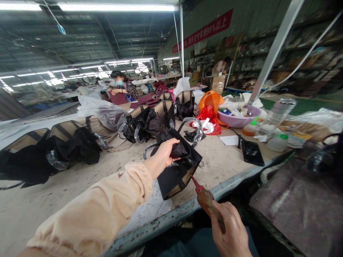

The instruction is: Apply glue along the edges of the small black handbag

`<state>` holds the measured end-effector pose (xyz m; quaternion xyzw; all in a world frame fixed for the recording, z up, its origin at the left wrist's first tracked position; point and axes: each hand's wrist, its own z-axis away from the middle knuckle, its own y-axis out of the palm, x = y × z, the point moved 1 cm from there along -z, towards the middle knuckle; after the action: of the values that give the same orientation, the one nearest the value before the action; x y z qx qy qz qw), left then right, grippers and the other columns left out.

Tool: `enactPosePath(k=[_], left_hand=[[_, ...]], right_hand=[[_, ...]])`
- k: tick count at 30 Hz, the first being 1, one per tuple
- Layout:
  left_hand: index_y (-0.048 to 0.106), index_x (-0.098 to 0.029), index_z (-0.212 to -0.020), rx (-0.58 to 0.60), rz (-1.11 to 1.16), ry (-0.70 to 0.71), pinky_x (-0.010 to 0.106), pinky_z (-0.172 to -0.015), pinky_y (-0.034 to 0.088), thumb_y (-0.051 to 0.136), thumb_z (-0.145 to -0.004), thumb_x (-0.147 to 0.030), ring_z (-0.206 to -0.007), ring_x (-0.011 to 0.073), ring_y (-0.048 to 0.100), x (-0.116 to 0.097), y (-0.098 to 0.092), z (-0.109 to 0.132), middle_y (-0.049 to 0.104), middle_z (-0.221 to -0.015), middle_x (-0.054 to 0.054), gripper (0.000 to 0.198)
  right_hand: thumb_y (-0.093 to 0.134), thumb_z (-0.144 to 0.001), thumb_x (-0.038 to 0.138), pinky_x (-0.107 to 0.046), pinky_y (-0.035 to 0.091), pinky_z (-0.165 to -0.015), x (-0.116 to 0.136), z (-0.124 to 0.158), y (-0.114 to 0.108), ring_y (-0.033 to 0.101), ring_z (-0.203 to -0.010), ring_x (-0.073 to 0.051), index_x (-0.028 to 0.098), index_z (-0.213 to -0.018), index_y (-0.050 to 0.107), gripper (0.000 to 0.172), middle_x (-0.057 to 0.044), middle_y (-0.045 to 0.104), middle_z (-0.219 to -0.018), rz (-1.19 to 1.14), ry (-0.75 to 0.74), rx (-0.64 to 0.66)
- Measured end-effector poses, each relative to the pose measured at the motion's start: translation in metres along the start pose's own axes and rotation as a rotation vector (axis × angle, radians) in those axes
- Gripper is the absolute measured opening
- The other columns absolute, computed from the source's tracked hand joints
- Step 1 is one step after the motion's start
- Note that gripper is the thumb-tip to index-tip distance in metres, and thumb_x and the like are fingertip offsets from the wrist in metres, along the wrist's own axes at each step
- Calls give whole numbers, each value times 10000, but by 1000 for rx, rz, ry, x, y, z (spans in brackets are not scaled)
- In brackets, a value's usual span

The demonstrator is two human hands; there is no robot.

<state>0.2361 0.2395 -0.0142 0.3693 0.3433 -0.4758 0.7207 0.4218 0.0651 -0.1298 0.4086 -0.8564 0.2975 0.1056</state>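
Note:
A black handbag lies tilted on the worktable near its front edge, its tan-edged opening turned toward me. My left hand grips the bunched black fabric of this bag, thumb on top. Plastic-wrapped handles stick up behind it. In my right hand is a brown squeeze bottle, fingers wrapped round its lower end. The bottle's red, thin nozzle points at the bag's tan edge; whether it touches cannot be made out. Most of the left palm is out of sight.
More black bags stand left and behind on the worktable. To the right are a purple basin, an orange bag, a black tray and small plastic bottles. A co-worker handles maroon pieces farther back.

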Motion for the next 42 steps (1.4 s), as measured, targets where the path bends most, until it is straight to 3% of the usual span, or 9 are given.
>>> enactPosePath(k=[13, 22, 30, 42], left_hand=[[599, -174, -662, 20, -4, -9, 248, -404, 475, 667, -720, -241, -467, 148, 586, 4, 3, -5, 636, -566, 14, 112], [615, -169, -674, 18, -18, -6, 256, -416, 472, 659, -727, -236, -465, 151, 588, 4, 4, -5, 640, -567, 13, 96], [594, -171, -636, 14, 1, -3, 246, -409, 451, 633, -736, -199, -460, 139, 573, 0, 5, 3, 623, -551, 5, 111], [604, -165, -637, 18, 35, -24, 253, -421, 455, 650, -728, -201, -469, 143, 575, 3, 3, 1, 627, -560, 8, 108]], right_hand=[[572, -862, 45, -358, 537, -692, 4, -14, -7, 571, -800, -216, 162, -1167, 543, 328, -85, 571, -890, 57, 6, -46], [524, -887, 49, -284, 549, -631, 1, 10, 2, 584, -746, -173, 152, -1142, 551, 276, -69, 559, -862, -74, 83, 90], [528, -902, 105, -294, 557, -612, 1, -5, 0, 600, -741, -189, 186, -1135, 544, 247, -67, 574, -864, -43, 90, 8], [500, -927, 126, -290, 569, -656, 4, 19, 17, 625, -757, -181, 183, -1106, 557, 197, -63, 586, -869, -130, 208, 168]])
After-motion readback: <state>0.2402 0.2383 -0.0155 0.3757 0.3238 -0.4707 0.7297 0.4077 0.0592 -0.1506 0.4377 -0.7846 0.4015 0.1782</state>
